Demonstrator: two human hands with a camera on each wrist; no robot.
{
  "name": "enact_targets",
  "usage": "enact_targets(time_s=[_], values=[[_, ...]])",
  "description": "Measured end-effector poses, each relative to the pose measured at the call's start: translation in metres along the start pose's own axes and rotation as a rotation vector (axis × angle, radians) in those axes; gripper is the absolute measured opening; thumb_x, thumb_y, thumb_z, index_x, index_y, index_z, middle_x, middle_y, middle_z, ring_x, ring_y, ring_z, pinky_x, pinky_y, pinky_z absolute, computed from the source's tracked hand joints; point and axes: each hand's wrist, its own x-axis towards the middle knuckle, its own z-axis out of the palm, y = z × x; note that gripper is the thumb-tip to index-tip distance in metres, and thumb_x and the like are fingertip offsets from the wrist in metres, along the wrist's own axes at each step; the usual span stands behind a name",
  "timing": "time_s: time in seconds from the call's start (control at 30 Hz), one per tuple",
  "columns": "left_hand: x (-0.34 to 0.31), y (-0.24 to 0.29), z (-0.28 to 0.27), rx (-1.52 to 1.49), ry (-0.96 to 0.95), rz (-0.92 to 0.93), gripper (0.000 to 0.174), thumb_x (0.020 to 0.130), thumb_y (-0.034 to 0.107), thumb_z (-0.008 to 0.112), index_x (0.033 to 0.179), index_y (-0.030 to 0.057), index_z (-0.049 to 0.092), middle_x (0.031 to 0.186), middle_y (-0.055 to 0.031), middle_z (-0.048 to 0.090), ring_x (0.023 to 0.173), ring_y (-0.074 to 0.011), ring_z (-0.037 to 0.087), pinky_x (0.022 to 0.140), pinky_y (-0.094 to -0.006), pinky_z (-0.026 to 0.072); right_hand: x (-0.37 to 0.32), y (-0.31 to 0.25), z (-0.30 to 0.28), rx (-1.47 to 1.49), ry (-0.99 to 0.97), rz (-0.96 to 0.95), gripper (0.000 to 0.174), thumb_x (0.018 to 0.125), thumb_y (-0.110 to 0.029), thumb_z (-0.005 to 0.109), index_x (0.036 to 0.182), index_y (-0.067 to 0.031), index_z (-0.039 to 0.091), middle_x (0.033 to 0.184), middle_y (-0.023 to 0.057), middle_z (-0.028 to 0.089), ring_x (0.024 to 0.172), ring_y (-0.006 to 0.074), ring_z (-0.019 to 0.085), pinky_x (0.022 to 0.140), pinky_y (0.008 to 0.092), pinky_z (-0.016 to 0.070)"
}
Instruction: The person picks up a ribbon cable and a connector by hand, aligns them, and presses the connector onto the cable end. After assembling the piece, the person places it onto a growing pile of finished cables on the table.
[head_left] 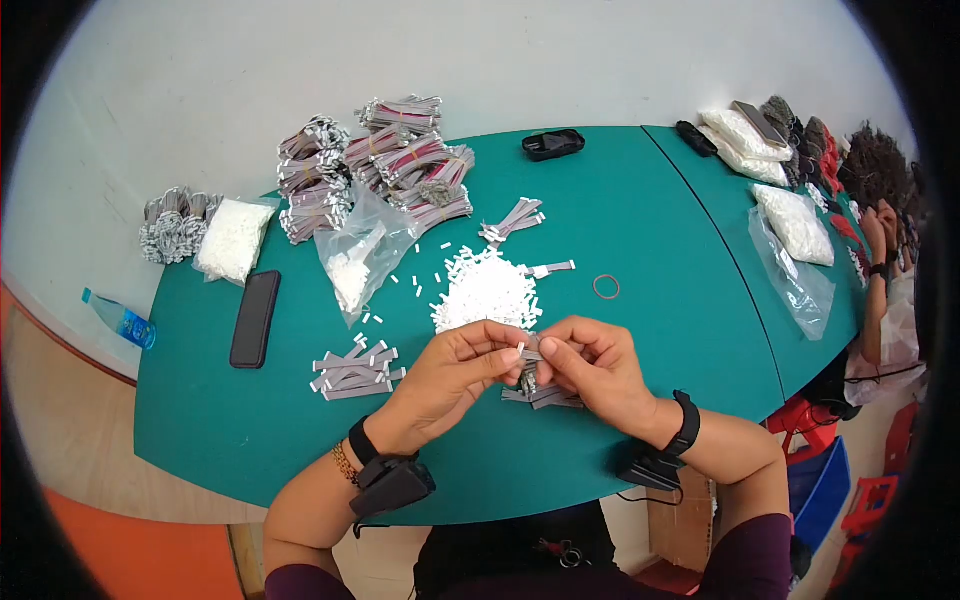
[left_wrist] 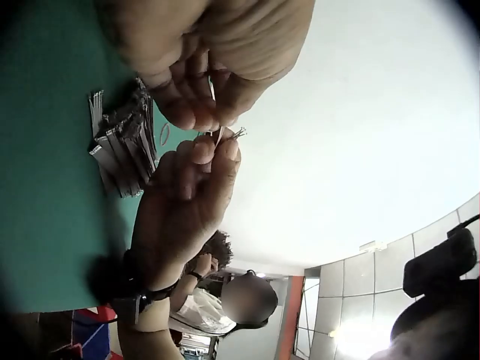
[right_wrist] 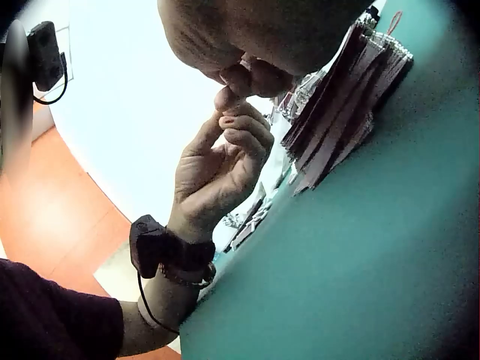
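In the head view my left hand [head_left: 455, 375] pinches a small white connector [head_left: 521, 348] between thumb and forefinger. Close beside it, my right hand [head_left: 600, 375] pinches the end of a grey flat cable [head_left: 533, 354]. The fingertips of both hands nearly meet, and in the left wrist view thin wire ends [left_wrist: 239, 134] stick out past the right hand's fingers. Directly beyond the hands lies a pile of white connectors [head_left: 487, 290]. More grey cables [head_left: 545, 397] lie under the right hand. The fingers hide most of the held pieces.
Loose cables [head_left: 358, 370] lie left of the hands, with a phone [head_left: 256, 320] farther left. Bundled cables [head_left: 410, 160] and an open plastic bag [head_left: 365, 245] stand behind. A rubber band [head_left: 606, 287] lies right of the pile. At the far right another person's arm [head_left: 874, 300] shows.
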Motion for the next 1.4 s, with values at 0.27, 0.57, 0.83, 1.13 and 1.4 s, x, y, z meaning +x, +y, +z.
enact_targets(time_s=[0.27,0.57,0.83,1.13,1.4], values=[[-0.003,0.007,0.011,0.257,0.037,0.088,0.017,0.086,0.006,0.059,0.102,0.0014,0.056,0.097,-0.0063,0.060,0.084,-0.0108,0.057,0.074,-0.0243,0.0440,-0.001,0.006,0.001,-0.029,0.001,-0.024,0.014,0.092,-0.012,0.054,0.097,-0.0003,0.060,0.079,0.0032,0.064,0.057,0.0024,0.050,0.049,0.0165,0.0398],[-0.003,0.001,0.011,0.343,0.087,0.193,0.014,0.084,0.006,0.064,0.095,0.0008,0.058,0.088,-0.0054,0.062,0.079,-0.0110,0.060,0.071,-0.0230,0.0469,-0.005,0.009,0.004,-0.070,-0.010,-0.054,0.014,0.091,-0.009,0.055,0.096,0.0014,0.062,0.085,0.0063,0.066,0.066,0.0068,0.060,0.057,0.0190,0.0497],[-0.003,0.000,0.012,0.339,0.107,0.209,0.011,0.085,0.008,0.063,0.091,0.0002,0.059,0.086,-0.0049,0.062,0.079,-0.0099,0.057,0.070,-0.0225,0.0456,-0.004,0.006,0.003,-0.193,-0.026,-0.123,0.013,0.090,-0.005,0.055,0.098,0.0027,0.061,0.085,0.0073,0.066,0.073,0.0095,0.064,0.061,0.0202,0.0514],[-0.003,0.000,0.012,0.363,0.109,0.213,0.012,0.087,0.009,0.061,0.094,-0.0007,0.059,0.087,-0.0051,0.062,0.078,-0.0085,0.057,0.073,-0.0224,0.0472,-0.002,0.007,0.005,0.068,-0.074,-0.085,0.010,0.090,-0.004,0.051,0.098,0.0024,0.051,0.085,0.0098,0.065,0.076,0.0118,0.064,0.068,0.0232,0.0527],[-0.003,0.000,0.014,0.329,0.111,0.214,0.012,0.084,0.008,0.064,0.092,0.0004,0.060,0.085,-0.0043,0.063,0.076,-0.0080,0.057,0.068,-0.0212,0.0448,-0.002,0.007,0.002,0.060,-0.073,-0.039,0.006,0.091,-0.004,0.051,0.095,0.0009,0.050,0.084,0.0082,0.064,0.076,0.0112,0.064,0.066,0.0220,0.0510]])
